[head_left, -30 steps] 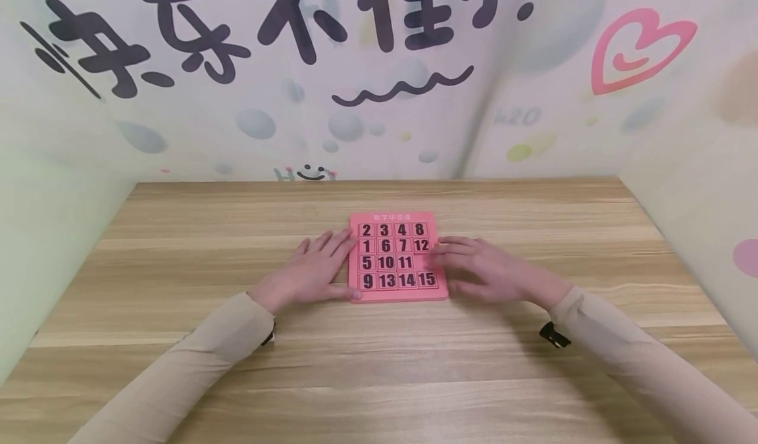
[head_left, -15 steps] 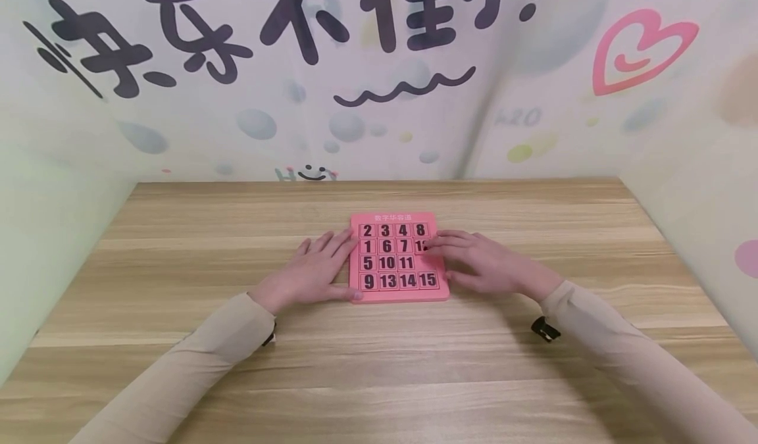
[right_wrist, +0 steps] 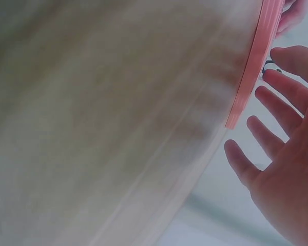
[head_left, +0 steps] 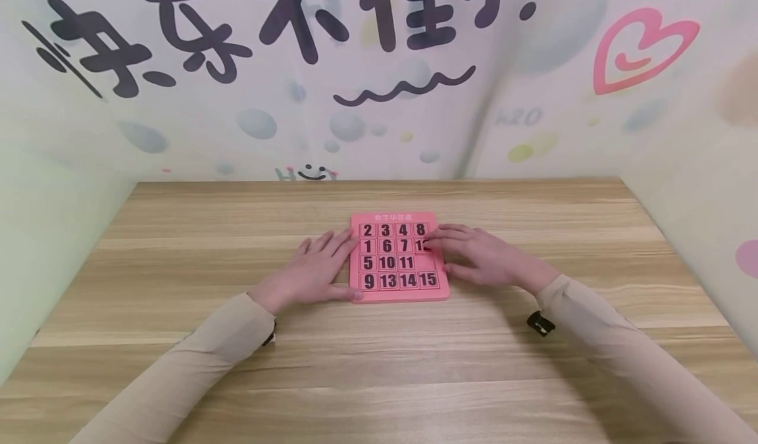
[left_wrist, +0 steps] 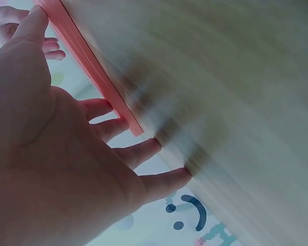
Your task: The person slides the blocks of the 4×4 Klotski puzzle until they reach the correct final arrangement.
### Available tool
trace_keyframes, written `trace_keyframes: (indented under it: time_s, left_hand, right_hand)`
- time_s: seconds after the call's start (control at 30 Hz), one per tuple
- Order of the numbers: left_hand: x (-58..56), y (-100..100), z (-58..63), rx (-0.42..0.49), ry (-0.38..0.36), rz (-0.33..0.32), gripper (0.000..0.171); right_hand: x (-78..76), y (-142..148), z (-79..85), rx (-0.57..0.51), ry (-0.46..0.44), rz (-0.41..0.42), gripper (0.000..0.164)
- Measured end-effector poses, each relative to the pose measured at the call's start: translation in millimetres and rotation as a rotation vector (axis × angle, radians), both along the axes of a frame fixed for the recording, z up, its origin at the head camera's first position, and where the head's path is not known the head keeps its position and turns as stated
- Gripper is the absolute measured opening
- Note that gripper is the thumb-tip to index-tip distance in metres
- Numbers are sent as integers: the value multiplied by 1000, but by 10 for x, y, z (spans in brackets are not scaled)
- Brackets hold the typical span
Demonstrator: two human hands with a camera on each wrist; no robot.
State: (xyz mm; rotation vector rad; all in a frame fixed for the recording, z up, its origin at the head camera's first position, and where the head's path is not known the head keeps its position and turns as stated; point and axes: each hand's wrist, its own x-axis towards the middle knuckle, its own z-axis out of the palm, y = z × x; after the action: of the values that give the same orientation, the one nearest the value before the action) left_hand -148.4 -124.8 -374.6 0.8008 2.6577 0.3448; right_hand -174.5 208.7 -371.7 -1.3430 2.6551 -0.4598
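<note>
A pink number sliding puzzle (head_left: pixel 393 296) lies flat on the wooden table, black-numbered tiles in its frame. Its gap (head_left: pixel 425 262) is right of the 11 tile (head_left: pixel 405 262) and below the 12 tile (head_left: pixel 420 245). With spread fingers, my left hand (head_left: pixel 310 271) rests along the puzzle's left edge, thumb at the near corner; the left wrist view shows fingertips against the pink side (left_wrist: pixel 92 66). From the right, my right hand (head_left: pixel 482 256) reaches over the frame with lightly bent fingers, its fingertips covering part of the 12 tile. Whether they press it cannot be told.
The wooden table (head_left: pixel 379 378) extends on all sides of the puzzle. Behind it stands a pale wall (head_left: pixel 237 148) with dark lettering and drops, and a side wall (head_left: pixel 699 187) rises at right. Each sleeve has a dark band or clip (head_left: pixel 541 323) near the wrist.
My right hand has shifted a little toward the far side and leftward, its fingertips moving from beside the gap onto the 12 tile. My left hand has stayed put. The tile order looks the same.
</note>
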Motion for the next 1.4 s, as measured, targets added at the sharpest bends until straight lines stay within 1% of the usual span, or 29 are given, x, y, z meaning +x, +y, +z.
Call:
trace_keyframes:
  time_s: [0.43,0.93,1.4]
  left_hand:
    - [6,0,-5,-1,3,-8,102]
    - [0,4,-14,-11,14,-13,102]
    - [16,5,26,-17,17,-11,102]
  right_hand:
    - [37,8,-16,72,-25,-18,55]
    - [157,37,7,91,-11,25,56]
    - [192,43,20,87,26,75,54]
